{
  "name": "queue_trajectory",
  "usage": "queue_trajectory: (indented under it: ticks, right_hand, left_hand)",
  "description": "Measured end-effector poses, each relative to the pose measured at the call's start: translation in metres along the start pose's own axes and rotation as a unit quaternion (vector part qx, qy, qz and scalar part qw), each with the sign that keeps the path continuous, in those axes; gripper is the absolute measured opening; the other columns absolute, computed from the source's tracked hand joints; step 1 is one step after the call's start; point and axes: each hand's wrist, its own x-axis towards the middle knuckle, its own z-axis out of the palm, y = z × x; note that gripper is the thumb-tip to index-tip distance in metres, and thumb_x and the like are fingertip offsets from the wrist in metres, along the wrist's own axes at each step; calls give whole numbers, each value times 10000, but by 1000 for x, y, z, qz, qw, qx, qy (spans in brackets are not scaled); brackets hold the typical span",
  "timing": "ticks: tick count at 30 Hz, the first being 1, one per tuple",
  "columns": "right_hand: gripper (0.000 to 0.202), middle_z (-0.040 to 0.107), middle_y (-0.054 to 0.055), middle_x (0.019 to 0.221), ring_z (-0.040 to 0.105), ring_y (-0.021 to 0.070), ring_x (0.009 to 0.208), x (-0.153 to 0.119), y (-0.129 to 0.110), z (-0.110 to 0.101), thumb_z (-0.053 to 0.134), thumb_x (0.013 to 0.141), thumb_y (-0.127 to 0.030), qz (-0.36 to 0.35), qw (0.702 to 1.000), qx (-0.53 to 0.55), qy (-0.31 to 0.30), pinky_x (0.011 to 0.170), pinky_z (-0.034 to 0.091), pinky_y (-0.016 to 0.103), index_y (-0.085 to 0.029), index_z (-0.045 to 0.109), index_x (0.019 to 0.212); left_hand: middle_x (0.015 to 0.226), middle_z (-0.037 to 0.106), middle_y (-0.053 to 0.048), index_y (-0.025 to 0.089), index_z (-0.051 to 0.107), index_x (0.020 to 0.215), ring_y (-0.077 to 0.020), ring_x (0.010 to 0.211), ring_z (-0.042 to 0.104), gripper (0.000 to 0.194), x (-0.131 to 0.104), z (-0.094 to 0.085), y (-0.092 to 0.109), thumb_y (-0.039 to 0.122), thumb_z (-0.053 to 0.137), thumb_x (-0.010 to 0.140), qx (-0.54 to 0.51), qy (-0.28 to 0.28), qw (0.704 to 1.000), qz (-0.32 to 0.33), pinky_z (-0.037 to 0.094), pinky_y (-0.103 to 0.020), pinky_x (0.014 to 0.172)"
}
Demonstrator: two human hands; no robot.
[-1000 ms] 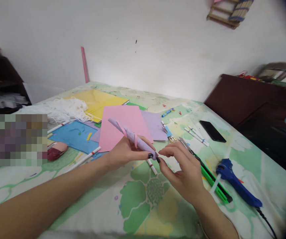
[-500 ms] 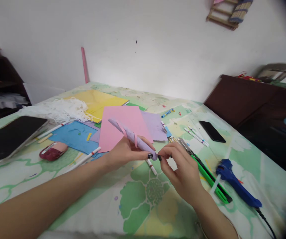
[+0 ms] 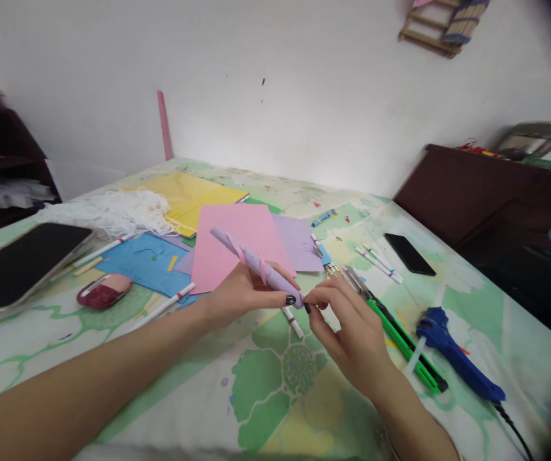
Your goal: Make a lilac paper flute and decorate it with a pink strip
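A purple paper tube (image 3: 275, 278), with a narrow pink paper strip (image 3: 262, 271) wound around it, slants across the middle of the view. My left hand (image 3: 239, 288) is closed around its lower half, the thumb lying along the near end. At that near end, the thumb and index finger of my right hand (image 3: 347, 320) are pinched together against the tube's tip. Whether a bit of the strip is also between these fingertips is too small to tell. Behind the tube lies a pink paper sheet (image 3: 241, 224), on top of a purple sheet (image 3: 299, 243).
To the right lie a green cutter knife (image 3: 407, 346), a blue glue gun (image 3: 457, 352) and a black phone (image 3: 409, 254). At left are a larger phone (image 3: 25, 262), white yarn (image 3: 116, 208), blue paper (image 3: 148, 259) and a maroon case (image 3: 105, 291). White paper sticks (image 3: 378, 264) are scattered about.
My right fingertips have closed in slightly on the tube's near end. The tube and my left hand have barely moved; the whole view shifts a little.
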Motion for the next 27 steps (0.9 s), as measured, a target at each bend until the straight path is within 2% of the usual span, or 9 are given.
queue_trajectory:
  ticks: [12, 18, 23, 27]
  right_hand:
    - [218, 569, 69, 884, 545, 165, 821, 0, -3, -3, 505, 828, -37, -13, 1000, 15, 6, 699, 473, 320, -182, 562, 980]
    - [238, 590, 78, 861, 552, 166, 795, 1, -4, -3, 535, 793, -15, -32, 999, 21, 32, 674, 482, 324, -167, 600, 965]
    - [258, 607, 68, 810, 563, 158, 726, 1, -6, -3, 536, 793, -20, -30, 996, 28, 78, 613, 488, 310, -183, 635, 967]
    - [322, 606, 57, 784, 563, 157, 697, -1, -4, -3, 561, 778, -12, -59, 994, 13, 94, 593, 478, 311, -206, 653, 1018]
  left_hand:
    - [772, 688, -48, 133, 692, 821, -153, 748, 624, 140, 1, -1, -2, 183, 716, 692, -6, 1, 1000, 2, 481, -247, 678]
    - [787, 693, -47, 139, 688, 834, -148, 761, 626, 140, 0, -1, -3, 199, 713, 709, -8, -4, 1000, 9, 480, -235, 679]
    - [781, 692, -57, 129, 684, 833, -154, 753, 623, 160, 1, -1, -2, 215, 720, 703, -3, 6, 1000, -1, 483, -245, 676]
    - [764, 682, -50, 130, 687, 826, -146, 730, 612, 164, 1, -1, -3, 234, 721, 704, -5, 4, 1000, 0, 476, -241, 661]
